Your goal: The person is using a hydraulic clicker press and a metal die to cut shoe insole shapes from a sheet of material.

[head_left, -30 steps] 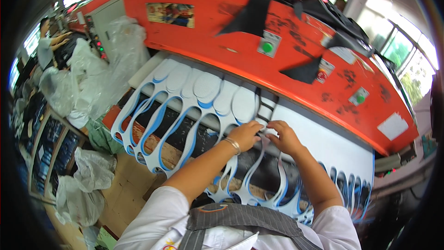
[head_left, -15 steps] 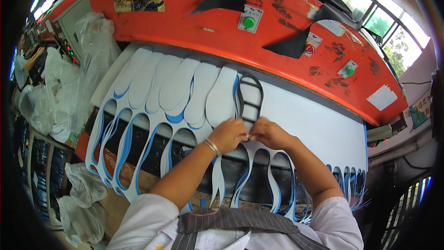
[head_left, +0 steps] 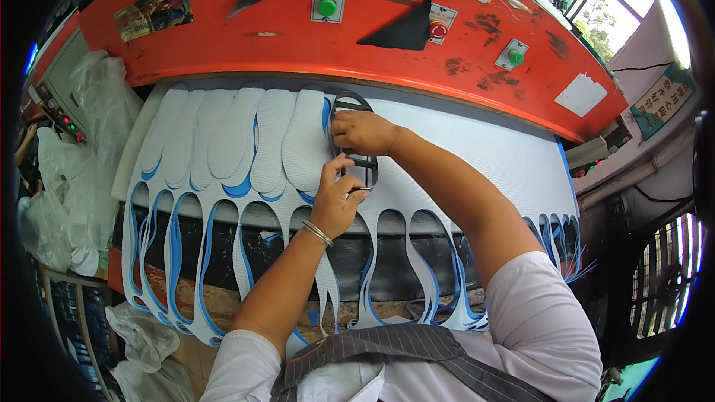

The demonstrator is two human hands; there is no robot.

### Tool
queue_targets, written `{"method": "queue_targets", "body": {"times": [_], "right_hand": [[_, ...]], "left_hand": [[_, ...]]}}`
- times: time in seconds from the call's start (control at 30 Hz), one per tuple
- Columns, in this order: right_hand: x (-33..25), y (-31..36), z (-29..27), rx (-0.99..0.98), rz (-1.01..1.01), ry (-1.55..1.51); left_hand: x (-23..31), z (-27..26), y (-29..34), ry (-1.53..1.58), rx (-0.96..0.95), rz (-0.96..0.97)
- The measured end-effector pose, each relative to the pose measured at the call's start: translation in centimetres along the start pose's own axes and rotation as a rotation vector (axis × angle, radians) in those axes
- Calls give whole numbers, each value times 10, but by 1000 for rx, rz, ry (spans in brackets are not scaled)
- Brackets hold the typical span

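A black sole-shaped cutting die (head_left: 348, 103) lies on the white and blue foam sheet (head_left: 477, 156), just right of a row of cut insole shapes (head_left: 231, 138). My right hand (head_left: 363, 132) grips the die across its middle. My left hand (head_left: 335, 197) pinches the die's near end between thumb and fingers; a thin bracelet sits on that wrist. The near part of the die is hidden under both hands.
The orange press head (head_left: 357, 22) with green and red buttons spans the back. Foam offcut strips with sole-shaped holes (head_left: 223, 253) hang over the near edge. Clear plastic bags (head_left: 67, 179) pile up at left. A window (head_left: 596, 0) is at upper right.
Both hands have slid the black die away from me and up the sheet, closer to the press head. My view has shifted forward over the sheet.
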State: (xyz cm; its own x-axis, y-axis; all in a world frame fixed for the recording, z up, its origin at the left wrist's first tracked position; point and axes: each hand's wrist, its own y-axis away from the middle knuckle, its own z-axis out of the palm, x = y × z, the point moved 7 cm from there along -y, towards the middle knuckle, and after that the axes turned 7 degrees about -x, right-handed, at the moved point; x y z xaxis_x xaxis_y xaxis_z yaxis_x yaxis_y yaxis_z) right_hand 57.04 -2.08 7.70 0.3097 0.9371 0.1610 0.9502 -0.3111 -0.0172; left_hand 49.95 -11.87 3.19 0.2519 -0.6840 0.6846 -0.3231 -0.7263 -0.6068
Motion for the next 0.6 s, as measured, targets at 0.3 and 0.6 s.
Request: {"method": "queue_targets", "body": {"times": [0.3, 0.6], "right_hand": [[48, 101, -78, 921, 487, -821], [83, 142, 43, -28, 1360, -413]], "left_hand": [[-10, 11, -33, -731, -607, -580], [-63, 36, -80, -785, -343, -286]]}}
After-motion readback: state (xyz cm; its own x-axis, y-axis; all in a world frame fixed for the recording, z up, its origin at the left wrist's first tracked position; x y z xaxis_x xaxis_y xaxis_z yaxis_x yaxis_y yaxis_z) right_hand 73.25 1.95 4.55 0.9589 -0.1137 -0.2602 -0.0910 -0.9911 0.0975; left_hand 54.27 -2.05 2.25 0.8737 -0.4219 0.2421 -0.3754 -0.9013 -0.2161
